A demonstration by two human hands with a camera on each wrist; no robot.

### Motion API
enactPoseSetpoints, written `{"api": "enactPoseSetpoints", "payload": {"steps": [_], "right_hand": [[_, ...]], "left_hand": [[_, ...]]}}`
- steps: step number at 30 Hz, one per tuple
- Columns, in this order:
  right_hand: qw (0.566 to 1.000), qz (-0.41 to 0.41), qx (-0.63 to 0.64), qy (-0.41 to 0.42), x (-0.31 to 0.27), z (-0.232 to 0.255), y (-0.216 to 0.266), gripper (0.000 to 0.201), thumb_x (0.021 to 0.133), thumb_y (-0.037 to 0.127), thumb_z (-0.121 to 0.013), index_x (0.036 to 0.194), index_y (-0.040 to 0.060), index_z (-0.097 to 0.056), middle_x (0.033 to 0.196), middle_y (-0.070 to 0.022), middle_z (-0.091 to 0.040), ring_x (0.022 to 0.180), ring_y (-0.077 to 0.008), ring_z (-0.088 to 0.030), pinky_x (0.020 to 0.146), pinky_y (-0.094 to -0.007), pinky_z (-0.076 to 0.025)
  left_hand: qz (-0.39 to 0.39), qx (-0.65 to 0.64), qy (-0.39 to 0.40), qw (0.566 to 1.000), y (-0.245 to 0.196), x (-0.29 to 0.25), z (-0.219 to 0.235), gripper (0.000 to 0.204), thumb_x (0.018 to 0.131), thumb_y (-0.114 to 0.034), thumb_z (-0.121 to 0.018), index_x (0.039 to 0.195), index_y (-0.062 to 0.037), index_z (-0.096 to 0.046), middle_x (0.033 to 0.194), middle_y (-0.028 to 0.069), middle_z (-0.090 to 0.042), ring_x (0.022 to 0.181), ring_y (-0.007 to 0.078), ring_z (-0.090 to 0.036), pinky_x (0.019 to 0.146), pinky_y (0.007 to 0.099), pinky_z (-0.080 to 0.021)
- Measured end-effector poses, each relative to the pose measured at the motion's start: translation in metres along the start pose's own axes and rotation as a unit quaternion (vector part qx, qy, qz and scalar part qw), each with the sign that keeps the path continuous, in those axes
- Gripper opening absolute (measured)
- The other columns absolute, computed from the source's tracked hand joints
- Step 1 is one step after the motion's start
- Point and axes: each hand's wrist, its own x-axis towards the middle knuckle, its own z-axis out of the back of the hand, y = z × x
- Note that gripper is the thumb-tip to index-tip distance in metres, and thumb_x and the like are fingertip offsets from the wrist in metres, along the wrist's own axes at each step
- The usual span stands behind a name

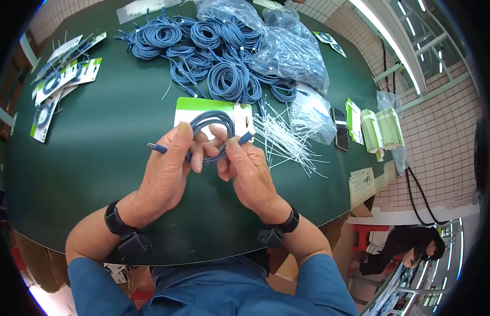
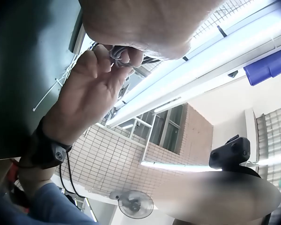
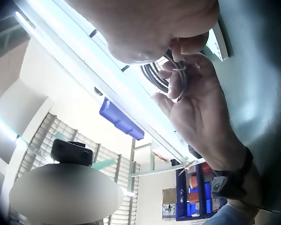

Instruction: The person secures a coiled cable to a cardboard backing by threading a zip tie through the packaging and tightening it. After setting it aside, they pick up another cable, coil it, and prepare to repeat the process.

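Above the near part of the table, both hands hold a coiled blue-grey cable. My left hand grips the coil's left side, thumb on top and fingers curled through the loop. One plug sticks out to the left past that thumb. My right hand pinches the right side between thumb and fingers, beside the other plug. In the right wrist view a thin pale band crosses the coil. A green-and-white card lies just behind the coil, partly hidden by it.
Many coiled cables lie heaped at the back, beside a clear plastic bag of more. White cable ties spread right of the hands. Farther right are a phone and stacked cards. Carded cables lie at left.
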Motion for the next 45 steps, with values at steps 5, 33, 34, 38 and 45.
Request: {"api": "enactPoseSetpoints", "payload": {"steps": [5,33,34,38,45], "right_hand": [[0.994,0.029,0.094,-0.037,0.001,-0.007,0.006,0.051,0.116,0.039,-0.044,0.146,-0.0005,-0.055,0.104,0.0002,-0.062,0.067,-0.0064,-0.048,0.06,-0.0235,-0.039],[0.989,0.031,-0.114,0.089,0.003,0.001,0.008,0.042,0.116,0.03,-0.046,0.099,0.0005,-0.07,0.078,-0.0007,-0.065,0.059,-0.0061,-0.051,0.054,-0.022,-0.041],[0.991,0.028,-0.099,0.087,0.004,0.001,0.006,0.043,0.116,0.03,-0.046,0.097,0.0007,-0.07,0.077,-0.001,-0.064,0.059,-0.0061,-0.051,0.054,-0.0223,-0.041],[0.997,-0.006,-0.012,0.071,0.005,0.005,-0.009,0.043,0.116,0.032,-0.046,0.102,0.0004,-0.071,0.08,-0.0017,-0.065,0.059,-0.0059,-0.05,0.055,-0.0226,-0.041],[0.994,-0.04,0.079,0.067,0.011,0.001,-0.005,0.042,0.116,0.036,-0.047,0.115,-0.0007,-0.068,0.091,-0.0013,-0.065,0.057,-0.0053,-0.045,0.055,-0.022,-0.039]], "left_hand": [[0.043,-0.034,-0.019,0.998,0.002,0.001,-0.002,0.061,0.112,-0.057,-0.044,0.125,0.0004,-0.061,0.076,0.0039,-0.061,0.077,0.0124,-0.058,0.082,0.0279,-0.045],[0.207,0.013,0.005,0.978,-0.043,0.022,0.015,0.033,0.108,-0.025,-0.063,0.127,0.0018,-0.065,0.077,0.0078,-0.069,0.047,0.0058,-0.044,0.051,0.0226,-0.037],[0.212,0.018,0.005,0.977,-0.041,0.022,0.016,0.033,0.108,-0.025,-0.063,0.127,0.0018,-0.065,0.077,0.0078,-0.069,0.047,0.0058,-0.044,0.051,0.0226,-0.037],[0.172,-0.01,0.014,0.985,-0.026,0.023,0.025,0.031,0.104,-0.02,-0.07,0.127,0.0014,-0.068,0.077,0.0041,-0.069,0.051,0.0049,-0.046,0.05,0.0207,-0.035],[0.122,-0.072,-0.027,0.989,-0.03,0.019,0.012,0.029,0.103,-0.015,-0.07,0.127,0.001,-0.069,0.075,-0.0003,-0.064,0.051,0.0044,-0.039,0.053,0.023,-0.035]]}}
